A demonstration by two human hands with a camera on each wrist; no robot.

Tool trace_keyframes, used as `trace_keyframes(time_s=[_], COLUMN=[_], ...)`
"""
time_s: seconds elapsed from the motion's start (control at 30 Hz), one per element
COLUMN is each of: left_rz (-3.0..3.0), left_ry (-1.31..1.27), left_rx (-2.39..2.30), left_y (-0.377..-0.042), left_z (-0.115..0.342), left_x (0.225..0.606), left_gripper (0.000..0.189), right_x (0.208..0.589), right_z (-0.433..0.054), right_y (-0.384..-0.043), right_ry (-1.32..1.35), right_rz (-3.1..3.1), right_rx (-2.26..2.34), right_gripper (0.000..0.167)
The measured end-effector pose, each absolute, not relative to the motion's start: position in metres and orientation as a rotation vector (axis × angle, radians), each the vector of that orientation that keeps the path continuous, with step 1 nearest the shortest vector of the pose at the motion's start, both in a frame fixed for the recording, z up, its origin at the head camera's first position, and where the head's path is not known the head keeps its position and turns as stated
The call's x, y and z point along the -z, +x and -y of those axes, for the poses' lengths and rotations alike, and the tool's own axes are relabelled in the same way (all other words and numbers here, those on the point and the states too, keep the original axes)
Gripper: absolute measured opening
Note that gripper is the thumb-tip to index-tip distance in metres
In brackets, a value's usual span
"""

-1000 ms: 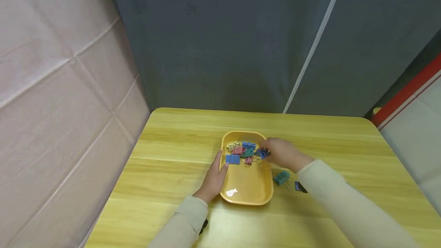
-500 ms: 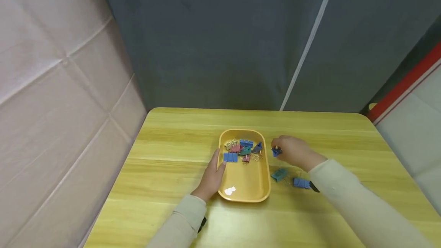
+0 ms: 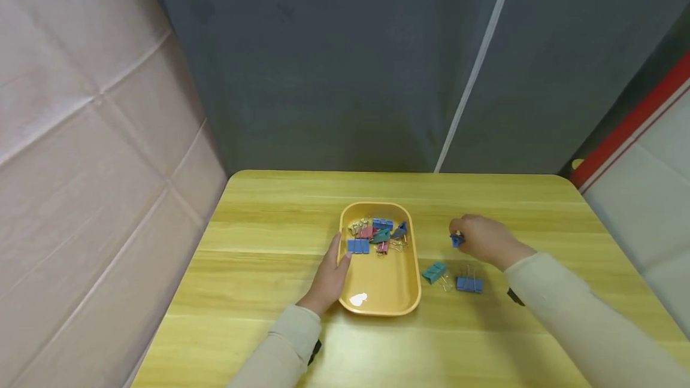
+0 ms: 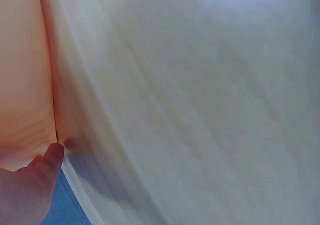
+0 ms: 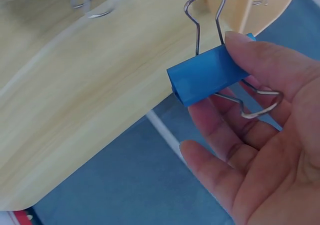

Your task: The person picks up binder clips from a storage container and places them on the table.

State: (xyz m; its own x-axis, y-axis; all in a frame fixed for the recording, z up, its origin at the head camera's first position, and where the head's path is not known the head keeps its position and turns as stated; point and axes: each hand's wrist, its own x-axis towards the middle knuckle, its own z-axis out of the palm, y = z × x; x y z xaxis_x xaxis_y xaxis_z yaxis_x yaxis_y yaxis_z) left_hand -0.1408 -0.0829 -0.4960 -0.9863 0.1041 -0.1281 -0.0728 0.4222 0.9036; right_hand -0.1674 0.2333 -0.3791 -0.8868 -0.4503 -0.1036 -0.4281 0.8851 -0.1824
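My right hand (image 3: pixel 487 241) pinches a blue binder clip (image 5: pixel 210 75) between thumb and fingers, over the table to the right of the tray. Both wire handles of that clip stick out in the right wrist view. At the left side of the yellow tray (image 3: pixel 380 292) my left hand (image 3: pixel 327 280) grips the wall, thumb at the rim and fingers along the outside. Several blue, pink, teal and yellow binder clips (image 3: pixel 381 236) lie at the tray's far end. On the table right of the tray are a teal binder clip (image 3: pixel 434 272) and another blue binder clip (image 3: pixel 469 284).
The wood-patterned table (image 3: pixel 269 226) has rounded far corners. A dark grey curtain (image 3: pixel 323 76) hangs behind it, and a pale creased sheet (image 3: pixel 97 196) covers the left side. A red-edged white panel (image 3: pixel 647 154) stands at the right.
My right hand has carried the blue binder clip from the tray's right edge out to the right over the table. The left hand stays at the tray's left side.
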Motion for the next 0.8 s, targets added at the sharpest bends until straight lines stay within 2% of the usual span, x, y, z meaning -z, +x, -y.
trace_keyframes(time_s=[0.8], left_rz=[-2.492], left_ry=[0.014], left_rx=[-1.610], left_y=[-0.142], left_z=[0.084], left_x=[0.499], left_gripper=[0.061], right_x=[0.404], right_z=[-0.281], right_y=[-0.156], right_ry=[-0.456], right_rz=[-2.807], right_rx=[0.206], right_gripper=[0.024])
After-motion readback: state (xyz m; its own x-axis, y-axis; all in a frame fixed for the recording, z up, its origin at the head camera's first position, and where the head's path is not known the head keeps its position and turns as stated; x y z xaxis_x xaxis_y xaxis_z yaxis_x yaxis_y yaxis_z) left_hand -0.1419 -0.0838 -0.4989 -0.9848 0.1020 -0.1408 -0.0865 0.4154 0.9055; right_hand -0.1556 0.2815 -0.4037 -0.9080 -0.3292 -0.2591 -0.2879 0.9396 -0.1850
